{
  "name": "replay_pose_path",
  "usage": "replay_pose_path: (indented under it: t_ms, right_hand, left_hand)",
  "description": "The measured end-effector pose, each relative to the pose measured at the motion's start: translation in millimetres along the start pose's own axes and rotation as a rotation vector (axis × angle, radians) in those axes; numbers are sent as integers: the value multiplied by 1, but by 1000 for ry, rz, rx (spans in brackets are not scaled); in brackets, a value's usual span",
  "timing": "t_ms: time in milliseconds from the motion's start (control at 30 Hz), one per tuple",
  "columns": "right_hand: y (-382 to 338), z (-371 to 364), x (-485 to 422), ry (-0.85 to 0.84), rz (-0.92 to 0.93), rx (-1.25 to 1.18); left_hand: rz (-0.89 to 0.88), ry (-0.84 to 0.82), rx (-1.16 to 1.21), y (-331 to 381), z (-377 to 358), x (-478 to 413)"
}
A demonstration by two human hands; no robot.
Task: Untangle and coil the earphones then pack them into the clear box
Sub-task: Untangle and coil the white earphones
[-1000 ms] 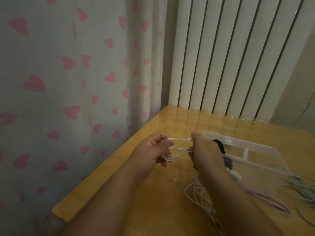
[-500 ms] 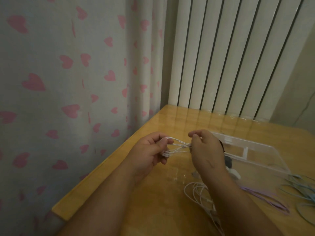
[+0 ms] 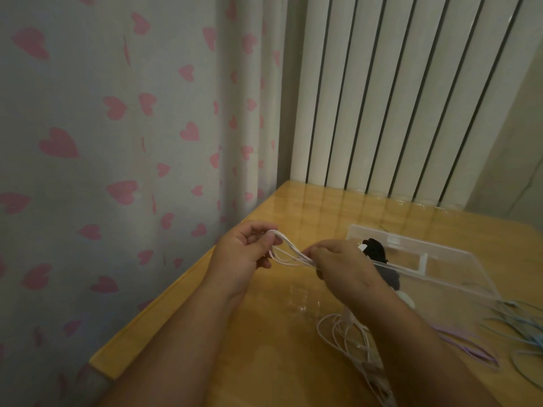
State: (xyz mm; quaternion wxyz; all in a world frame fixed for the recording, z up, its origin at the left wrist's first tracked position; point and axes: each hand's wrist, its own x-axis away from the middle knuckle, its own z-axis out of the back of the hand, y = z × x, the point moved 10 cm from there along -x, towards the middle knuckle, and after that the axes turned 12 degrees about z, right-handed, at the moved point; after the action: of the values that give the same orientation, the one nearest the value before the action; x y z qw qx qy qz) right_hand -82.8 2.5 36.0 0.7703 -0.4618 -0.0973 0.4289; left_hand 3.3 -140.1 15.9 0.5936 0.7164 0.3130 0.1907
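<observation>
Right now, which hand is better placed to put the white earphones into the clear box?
Probably right: the right hand pinches the white earphone cable beside the clear box; the left hand is farther.

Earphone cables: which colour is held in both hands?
The white cable, looped between left hand and right hand; purple cable and blue cable lie on the table.

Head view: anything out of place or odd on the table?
Nothing damaged or spilled. White earphones are half coiled: loops stretch between left hand and right hand, the tail lies loose on the table. A purple cable and blue cables sprawl uncoiled beside the clear box.
</observation>
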Motion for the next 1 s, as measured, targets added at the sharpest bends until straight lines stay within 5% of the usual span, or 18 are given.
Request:
replay_pose_path:
  t_ms: [300,433,767,1000]
  right_hand:
    - [12,-25,16,-244,-197,-229]
    - [13,-19,12,-165,-179,-216]
    - [10,8,3,92,-127,-269]
    - [10,-14,11,-201,-102,-217]
  left_hand:
    - [1,35,-3,-1,3,1]
    - [1,67,-111,1,4,4]
    - [62,-48,43,-5,-9,4]
    - [55,-13,58,-6,-1,1]
